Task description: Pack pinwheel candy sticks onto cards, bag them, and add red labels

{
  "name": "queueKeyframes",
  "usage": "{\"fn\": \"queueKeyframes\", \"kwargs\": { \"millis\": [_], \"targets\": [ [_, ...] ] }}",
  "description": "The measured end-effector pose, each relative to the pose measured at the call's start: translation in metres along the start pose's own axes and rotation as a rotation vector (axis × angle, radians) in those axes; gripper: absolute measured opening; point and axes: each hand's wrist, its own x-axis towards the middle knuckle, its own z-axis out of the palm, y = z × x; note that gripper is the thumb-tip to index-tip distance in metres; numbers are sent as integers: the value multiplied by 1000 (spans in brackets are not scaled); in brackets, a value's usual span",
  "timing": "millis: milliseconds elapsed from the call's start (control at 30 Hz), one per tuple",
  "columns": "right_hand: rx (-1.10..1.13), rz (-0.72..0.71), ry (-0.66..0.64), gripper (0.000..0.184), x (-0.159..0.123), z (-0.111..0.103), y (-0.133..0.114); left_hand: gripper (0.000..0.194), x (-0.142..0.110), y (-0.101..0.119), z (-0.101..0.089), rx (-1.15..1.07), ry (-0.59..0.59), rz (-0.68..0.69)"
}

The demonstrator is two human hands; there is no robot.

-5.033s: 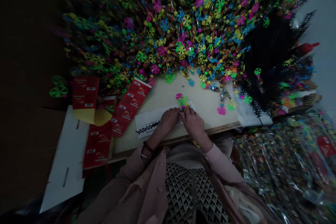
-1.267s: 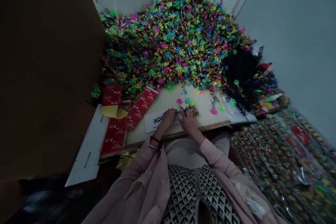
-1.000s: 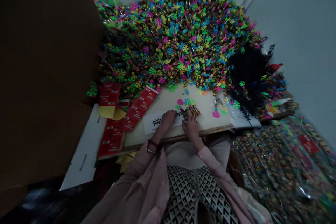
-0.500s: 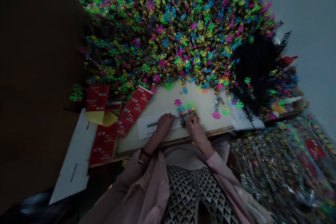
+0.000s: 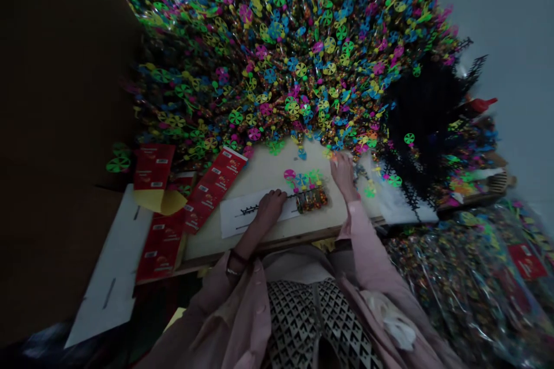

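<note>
Huge heap of pinwheel candy sticks [image 5: 277, 52] is already piled at the back of the desk [image 5: 268, 176], one bundle of sticks [image 5: 310, 200] lies on it, the left hand [image 5: 270, 209] sits on a black plastic strip [image 5: 249, 210], grip unclear, and the right hand [image 5: 343, 176] is open, holding nothing.

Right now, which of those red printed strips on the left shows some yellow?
The topmost red printed strip: its lower end meets a yellow flap. The diagonal red strip and the lower red strip show none.
</note>
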Motion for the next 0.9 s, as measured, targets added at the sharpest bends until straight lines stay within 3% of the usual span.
{"fn": "queueKeyframes", "kwargs": {
  "millis": [100,200,300,400,467,567,633,767,833,900],
  "targets": [
    [-11,-25,-96,39,28,17,0,26,7,4,-4,-11,-13,12],
    [29,-94,-172,34,17,29,-8,22,3,-1,-6,-34,-24,27],
    [253,-155,-222,39,-1,26,-4,21,-7,-9,-8,-37,-30,73],
    [388,-92,-121,46,3,11,6,25,-17,-16,-9,-42,-34,79],
    [279,-156,-107,47,19,3,4,28,-20,-18,-10,-70,-32,45],
    [14,-433,-267,48,47,-1,-10,27,-24,-19,-12,-98,-15,-2],
    [-133,-524,-337,42,61,0,-20,27,-27,-21,-13,-105,-18,-30],
    [-248,-372,-256,29,60,-2,-20,28,-30,-25,-11,-140,-33,-62],
    [-182,-255,-149,37,38,-9,-20,29,-29,-23,-9,-157,-28,-54],
    [-45,-226,-90,46,2,-16,-31,29,-24,-19,-7,-166,-20,-39]
  ]
}}
